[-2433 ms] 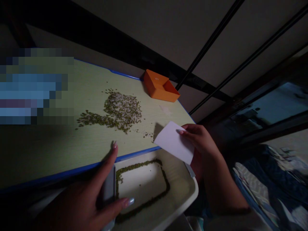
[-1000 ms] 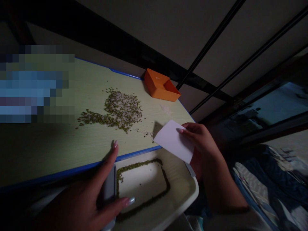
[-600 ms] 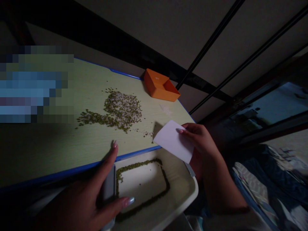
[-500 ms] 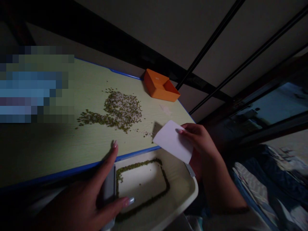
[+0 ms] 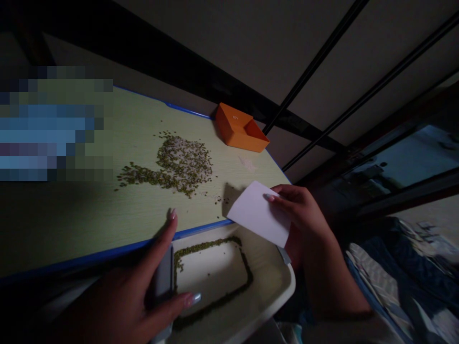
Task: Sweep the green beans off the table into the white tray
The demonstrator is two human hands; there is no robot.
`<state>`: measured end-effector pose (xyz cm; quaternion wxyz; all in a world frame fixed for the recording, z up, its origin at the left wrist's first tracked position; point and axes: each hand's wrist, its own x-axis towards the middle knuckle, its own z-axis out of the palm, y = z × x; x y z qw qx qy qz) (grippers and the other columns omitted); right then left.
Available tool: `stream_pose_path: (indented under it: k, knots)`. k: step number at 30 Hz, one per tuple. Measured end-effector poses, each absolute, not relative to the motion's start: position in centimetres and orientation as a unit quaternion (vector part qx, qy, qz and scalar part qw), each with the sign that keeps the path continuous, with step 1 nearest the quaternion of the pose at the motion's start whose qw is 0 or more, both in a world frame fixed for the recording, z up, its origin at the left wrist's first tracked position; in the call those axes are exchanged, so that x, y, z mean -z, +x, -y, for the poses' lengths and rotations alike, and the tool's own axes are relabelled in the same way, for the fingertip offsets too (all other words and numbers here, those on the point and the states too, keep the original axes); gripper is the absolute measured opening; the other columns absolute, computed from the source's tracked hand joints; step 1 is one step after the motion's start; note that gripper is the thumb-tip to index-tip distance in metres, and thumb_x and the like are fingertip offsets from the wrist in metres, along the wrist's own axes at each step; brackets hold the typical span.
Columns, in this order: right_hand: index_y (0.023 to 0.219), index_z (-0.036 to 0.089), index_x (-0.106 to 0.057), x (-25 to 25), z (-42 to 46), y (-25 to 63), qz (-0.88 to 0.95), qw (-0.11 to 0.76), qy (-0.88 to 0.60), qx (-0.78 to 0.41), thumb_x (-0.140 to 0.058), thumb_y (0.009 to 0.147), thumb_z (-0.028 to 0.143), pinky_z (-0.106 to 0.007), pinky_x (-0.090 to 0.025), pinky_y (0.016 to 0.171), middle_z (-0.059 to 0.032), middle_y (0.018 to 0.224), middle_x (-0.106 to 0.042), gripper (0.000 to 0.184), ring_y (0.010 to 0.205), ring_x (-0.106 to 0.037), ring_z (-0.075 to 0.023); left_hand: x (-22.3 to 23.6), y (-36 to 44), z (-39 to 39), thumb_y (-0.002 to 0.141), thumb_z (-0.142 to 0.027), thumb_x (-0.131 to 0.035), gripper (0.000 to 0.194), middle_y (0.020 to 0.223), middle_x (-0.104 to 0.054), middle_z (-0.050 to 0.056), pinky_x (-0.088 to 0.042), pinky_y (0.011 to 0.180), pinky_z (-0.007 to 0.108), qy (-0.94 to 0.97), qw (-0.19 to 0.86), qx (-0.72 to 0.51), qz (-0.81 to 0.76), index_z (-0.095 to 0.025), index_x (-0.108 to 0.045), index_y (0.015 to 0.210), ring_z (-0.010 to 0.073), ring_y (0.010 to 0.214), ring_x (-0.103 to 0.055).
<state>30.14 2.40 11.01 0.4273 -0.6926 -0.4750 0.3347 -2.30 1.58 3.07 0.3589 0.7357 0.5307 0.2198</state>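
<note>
My R hand (image 5: 299,210) pinches the card (image 5: 260,212) at the desk's near edge (image 5: 202,230); L hand (image 5: 138,282) touches the tub (image 5: 274,282) below (grip? can't tell). If tub slips, seeds (image 5: 184,162) cd drop thru a gap.

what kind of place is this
Probably a dimly lit room in a home: there's a blue-edged table, large dark-framed panels behind it, and what looks like rumpled fabric at the right.
</note>
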Motion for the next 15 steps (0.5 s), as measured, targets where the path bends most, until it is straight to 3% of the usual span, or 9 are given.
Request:
stream_pose_path:
  k: [6, 8, 11, 15]
  knots:
    - [0.081, 0.017, -0.077, -11.0, -2.7, 29.6, 0.477, 0.427, -0.695, -0.328, -0.088, 0.067, 0.046, -0.025, -0.039, 0.052, -0.0049, 0.074, -0.07, 0.035, 0.059, -0.057, -0.0135, -1.6, -2.6, -1.8, 0.081, -0.059, -0.054, 0.092, 0.051, -0.03, -0.012, -0.026, 0.045, 0.025, 0.755, 0.329, -0.214, -0.525, -0.028, -0.021, 0.162, 0.0183, 0.04, -0.041]
    - [0.084, 0.016, -0.078, -11.0, -3.2, 29.2, 0.488, 0.414, -0.695, -0.328, -0.087, 0.069, 0.046, -0.024, -0.038, 0.051, -0.0055, 0.073, -0.071, 0.035, 0.058, -0.056, -0.0131, -0.4, -2.8, -2.1, 0.08, -0.065, -0.053, 0.098, 0.044, -0.026, -0.014, -0.021, 0.039, 0.024, 0.779, 0.322, -0.225, -0.489, -0.028, -0.015, 0.163, 0.0174, 0.032, -0.036]
    - [0.087, 0.014, -0.079, -11.0, -4.1, 28.6, 0.511, 0.402, -0.683, -0.334, -0.085, 0.071, 0.047, -0.024, -0.038, 0.051, -0.0059, 0.074, -0.071, 0.037, 0.058, -0.055, -0.0123, 1.0, -3.2, -2.3, 0.085, -0.063, -0.054, 0.091, 0.043, -0.034, -0.014, -0.026, 0.039, 0.023, 0.792, 0.279, -0.222, -0.496, -0.037, -0.014, 0.162, 0.0178, 0.032, -0.043]
    - [0.085, 0.014, -0.08, -11.4, -4.7, 27.7, 0.529, 0.391, -0.656, -0.371, -0.086, 0.068, 0.045, -0.023, -0.038, 0.051, -0.0051, 0.074, -0.072, 0.036, 0.059, -0.056, -0.0116, 1.4, -3.6, -2.5, 0.091, -0.063, -0.049, 0.08, 0.044, -0.038, -0.012, -0.034, 0.043, 0.025, 0.797, 0.272, -0.2, -0.5, -0.041, -0.019, 0.161, 0.0195, 0.037, -0.046]
